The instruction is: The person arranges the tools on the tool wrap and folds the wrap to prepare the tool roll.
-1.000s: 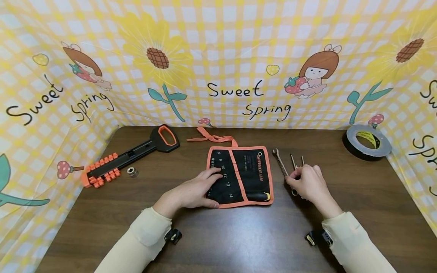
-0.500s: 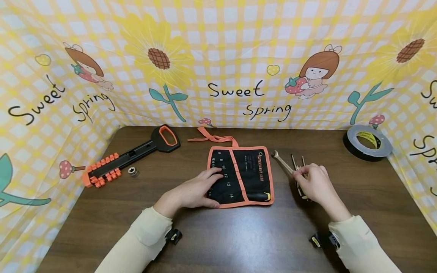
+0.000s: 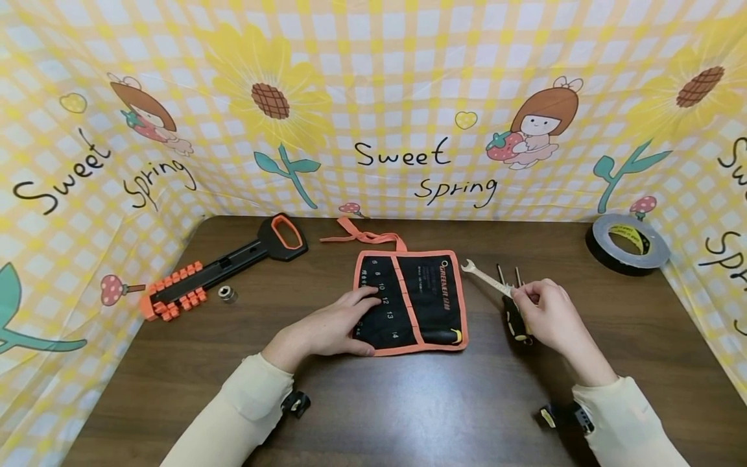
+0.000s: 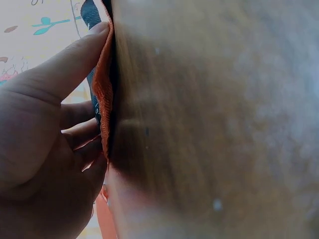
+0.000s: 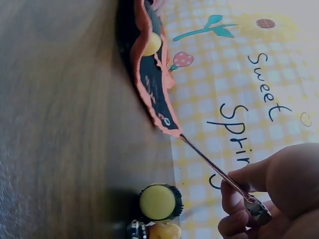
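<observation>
Silver metal shows in the person's right hand [image 3: 545, 316]: a wrench [image 3: 489, 281], pinched between thumb and fingers. Its long axis slants from that hand leftward and away from the person, with the forked end aimed at the far right corner of a black, orange-edged pouch [image 3: 432, 308]. Tip and edge are just beside each other; whether they touch, I cannot tell.

The pouch lies flat on a brown wooden bench [image 3: 397, 408], directly between the two hands. Its numbered pockets are on the left, and their mouths seem to be at the orange band [image 3: 408, 298] down the middle, facing the right hand. By that reading, the wrench points roughly the right way, but at a slant to the pockets.

The left hand [image 3: 329, 324] rests on the pouch's left part, fingers extended and apart, thumb at the near edge. It is nearer the numbers; the right hand alone has the wrench. Two screwdrivers [image 3: 513, 321] lie just beside the right hand, one handle partly hidden by it.
</observation>
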A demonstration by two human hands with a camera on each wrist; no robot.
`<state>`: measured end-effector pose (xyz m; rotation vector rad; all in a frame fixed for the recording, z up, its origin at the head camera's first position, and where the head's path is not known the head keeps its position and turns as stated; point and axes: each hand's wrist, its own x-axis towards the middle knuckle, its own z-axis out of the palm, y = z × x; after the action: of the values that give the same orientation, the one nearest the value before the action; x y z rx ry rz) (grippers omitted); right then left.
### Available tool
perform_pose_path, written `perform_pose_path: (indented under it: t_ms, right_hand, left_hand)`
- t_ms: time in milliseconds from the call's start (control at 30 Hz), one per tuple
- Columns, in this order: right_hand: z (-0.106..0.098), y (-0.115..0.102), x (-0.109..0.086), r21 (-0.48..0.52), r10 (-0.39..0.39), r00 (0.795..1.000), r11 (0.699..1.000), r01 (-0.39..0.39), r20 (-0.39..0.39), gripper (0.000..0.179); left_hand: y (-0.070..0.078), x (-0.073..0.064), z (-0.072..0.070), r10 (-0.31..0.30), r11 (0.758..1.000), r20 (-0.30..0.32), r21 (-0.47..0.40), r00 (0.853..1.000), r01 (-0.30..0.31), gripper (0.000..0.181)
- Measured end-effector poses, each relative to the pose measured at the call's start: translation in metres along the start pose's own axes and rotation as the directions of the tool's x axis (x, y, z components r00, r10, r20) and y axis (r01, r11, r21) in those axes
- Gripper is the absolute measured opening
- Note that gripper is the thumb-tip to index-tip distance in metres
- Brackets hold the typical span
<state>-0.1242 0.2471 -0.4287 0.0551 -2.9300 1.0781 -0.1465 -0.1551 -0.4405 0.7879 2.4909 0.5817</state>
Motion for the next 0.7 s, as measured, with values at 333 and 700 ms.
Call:
perform_pose_path:
  t_ms: [333, 700]
  right_hand:
    - [0.000, -0.010, -0.005, 0.042, -0.003, 0.995, 0.999, -0.001, 0.100, 0.026]
    - [0.009, -0.015, -0.007, 0.075, -0.083, 0.981, 0.995, 0.071, 0.176, 0.018]
  left_hand:
    - [-0.001, -0.001, 0.000, 0.006, 1.000, -0.003, -0.013, 1.000, -0.006, 0.089]
    - [-0.002, -0.001, 0.000, 0.007, 1.000, -0.006, -0.021, 1.000, -0.007, 0.089]
